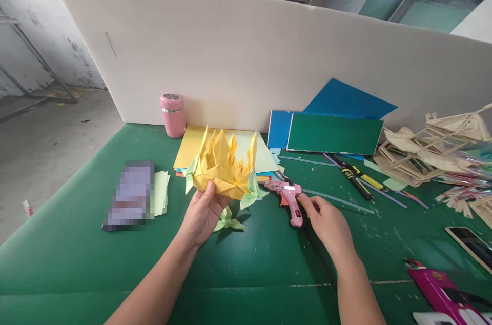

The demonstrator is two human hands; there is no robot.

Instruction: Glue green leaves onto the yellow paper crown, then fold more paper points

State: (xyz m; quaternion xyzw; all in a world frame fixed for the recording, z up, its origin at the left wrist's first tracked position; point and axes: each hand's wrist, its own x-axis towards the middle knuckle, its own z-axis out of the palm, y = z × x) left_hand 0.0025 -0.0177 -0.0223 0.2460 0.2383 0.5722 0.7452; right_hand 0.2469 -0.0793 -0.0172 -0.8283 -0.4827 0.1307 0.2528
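Note:
My left hand (203, 215) is closed on a yellow folded-paper lotus (221, 176), thumb in front and the other fingers beneath. Pale green paper leaves (251, 191) stick out from its sides. Below it, a loose green paper leaf piece (227, 220) lies on the table. My right hand (323, 220) is beside a pink glue gun (288, 197), its fingers pinched on a slim yellow-handled tool (305, 203) partly hidden behind the gun. What kind of tool it is cannot be made out.
On the green table (238, 263) are a pink thermos (172, 117), paper sheets (190, 143), a pixelated phone-like object (132, 191) and pliers (355, 181). Glue sticks (342, 200) lie right of the gun. Wooden stick models (418, 148) crowd the right; a white board (230, 58) stands behind.

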